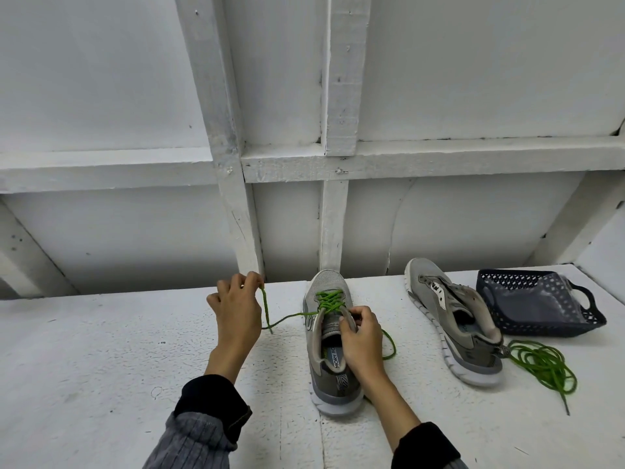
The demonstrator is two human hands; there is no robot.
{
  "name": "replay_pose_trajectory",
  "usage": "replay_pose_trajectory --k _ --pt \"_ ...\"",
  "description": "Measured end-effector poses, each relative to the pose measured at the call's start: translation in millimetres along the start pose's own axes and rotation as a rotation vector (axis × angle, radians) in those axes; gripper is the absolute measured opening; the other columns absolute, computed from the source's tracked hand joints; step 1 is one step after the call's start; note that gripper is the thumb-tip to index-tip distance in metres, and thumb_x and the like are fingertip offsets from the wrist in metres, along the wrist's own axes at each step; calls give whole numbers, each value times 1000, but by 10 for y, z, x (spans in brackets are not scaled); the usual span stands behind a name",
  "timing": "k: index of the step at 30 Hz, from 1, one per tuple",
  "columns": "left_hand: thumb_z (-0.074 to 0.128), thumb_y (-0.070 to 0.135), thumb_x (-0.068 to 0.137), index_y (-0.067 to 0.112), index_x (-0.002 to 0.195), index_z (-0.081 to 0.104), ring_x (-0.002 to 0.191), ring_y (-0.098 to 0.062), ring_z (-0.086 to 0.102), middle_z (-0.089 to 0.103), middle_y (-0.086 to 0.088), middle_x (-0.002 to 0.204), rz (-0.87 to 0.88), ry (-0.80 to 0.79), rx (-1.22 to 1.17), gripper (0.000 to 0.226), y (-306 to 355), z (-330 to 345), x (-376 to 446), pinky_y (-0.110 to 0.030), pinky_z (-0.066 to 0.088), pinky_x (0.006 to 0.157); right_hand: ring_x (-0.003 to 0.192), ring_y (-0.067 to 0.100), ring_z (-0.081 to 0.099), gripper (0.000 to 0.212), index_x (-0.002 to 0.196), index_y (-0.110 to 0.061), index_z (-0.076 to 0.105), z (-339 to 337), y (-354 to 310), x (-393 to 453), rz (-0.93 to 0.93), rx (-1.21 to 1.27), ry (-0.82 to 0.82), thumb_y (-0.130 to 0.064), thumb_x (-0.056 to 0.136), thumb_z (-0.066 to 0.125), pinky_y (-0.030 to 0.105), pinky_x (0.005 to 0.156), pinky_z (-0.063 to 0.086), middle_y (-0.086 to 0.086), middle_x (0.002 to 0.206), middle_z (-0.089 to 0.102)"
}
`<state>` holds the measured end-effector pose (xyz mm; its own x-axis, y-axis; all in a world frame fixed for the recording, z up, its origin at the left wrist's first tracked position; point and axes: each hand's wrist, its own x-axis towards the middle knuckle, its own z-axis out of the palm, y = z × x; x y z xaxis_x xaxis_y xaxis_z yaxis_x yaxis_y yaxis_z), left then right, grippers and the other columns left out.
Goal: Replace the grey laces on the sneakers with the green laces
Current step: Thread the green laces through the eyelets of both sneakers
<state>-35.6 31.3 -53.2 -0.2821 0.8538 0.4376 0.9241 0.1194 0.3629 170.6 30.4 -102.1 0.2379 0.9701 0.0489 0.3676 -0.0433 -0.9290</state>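
My left hand (236, 304) is raised off the surface (101, 350), wrist bent back, and its grip is narrow: thumb and fingertips pinch one end of the green lace (329, 301) at the top, so the end hangs down from my fingers and its tip touches the surface, then runs taut to the right into the eyelets. My right hand (360, 336) sits on the near sneaker (333, 343), forearm coming in from the lower right, fingers curled round the right edge of the collar and tongue, holding the shoe steady; that grip is closed on the sneaker itself. This sneaker stands upright in front of me, toe pointing away toward the white wall, with the green lace crossed through the upper eyelets near the toe and its other end looping out on the surface to the right of my right hand. I count two sneakers: the one I hold and a second sneaker (453, 319) well to the right, tipped on its side, unlaced. I count two green laces: the one being threaded and a spare lace (541, 367) lying in a loose coil just beside the heel of the second sneaker. One dark basket (534, 299) lies tipped just behind and to the right of that sneaker, with something grey inside that I cannot tell apart. Both of my sleeves are dark at the cuff, and the left one shows grey ribbing below.
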Motion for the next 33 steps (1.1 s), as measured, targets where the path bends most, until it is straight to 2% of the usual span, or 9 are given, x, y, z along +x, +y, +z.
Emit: replay_pose_trajectory --k 3,6,9,14,17,21,25,29,33 --pt "38 -1 100 23 99 57 95 -18 31 50 4 97 -144 -102 -206 31 -82 23 68 -34 18 78 98 23 55 14 98 -23 54 6 0 -3 -4 1 3 -17 88 62 40 85 49 3 102 58" --pt "39 19 105 29 85 56 99 -19 43 58 7 98 -266 -181 -495 27 -73 -30 107 -36 28 85 98 24 55 14 98 -22 56 13 0 -1 2 10 12 -16 87 62 42 85 49 4 102 58" --pt "51 18 100 23 88 65 92 -14 58 66 5 90 -282 -266 -823 19 58 -166 108 -23 42 78 100 24 54 14 98 -22 55 14 -3 -4 10 16 10 -17 87 62 41 86 48 4 103 58" --pt "60 10 94 9 102 69 70 11 61 70 0 88 -306 -364 -1093 12 333 -226 87 -2 43 61 101 24 54 15 98 -23 54 -1 -18 -9 15 39 -7 -18 88 64 37 87 47 5 105 58" --pt "63 4 91 3 98 70 70 9 64 72 -1 83 -267 -373 -1122 10 418 -172 80 -3 44 63 103 21 55 19 102 -22 55 -43 -13 -2 23 80 -42 -21 88 67 35 87 48 4 107 59" --pt "65 2 88 7 87 71 76 2 66 73 7 78 -181 -426 -1100 8 437 -60 49 -9 47 71 104 13 57 23 113 -23 54 -193 -117 -3 85 260 -120 -26 92 63 13 73 43 -2 115 58" --pt "69 7 87 11 83 73 78 -2 64 73 1 85 -103 -420 -1010 7 432 59 1 -12 47 74 112 17 47 20 114 -35 55 -278 -192 87 9 199 -57 -27 95 56 29 91 43 -10 119 55" --pt "70 9 86 15 81 74 78 -3 63 73 5 82 -76 -408 -1013 8 478 86 0 -12 47 73 120 3 27 20 112 -43 60 -317 -278 137 -185 -26 -232 -36 93 58 27 98 26 -26 124 52" --pt "70 10 86 11 83 74 77 -2 63 73 3 81 -89 -377 -1024 5 471 52 5 -11 47 71 118 9 42 9 87 -35 62 -248 -246 173 -208 -24 -285 -29 93 60 32 102 35 -20 115 59"
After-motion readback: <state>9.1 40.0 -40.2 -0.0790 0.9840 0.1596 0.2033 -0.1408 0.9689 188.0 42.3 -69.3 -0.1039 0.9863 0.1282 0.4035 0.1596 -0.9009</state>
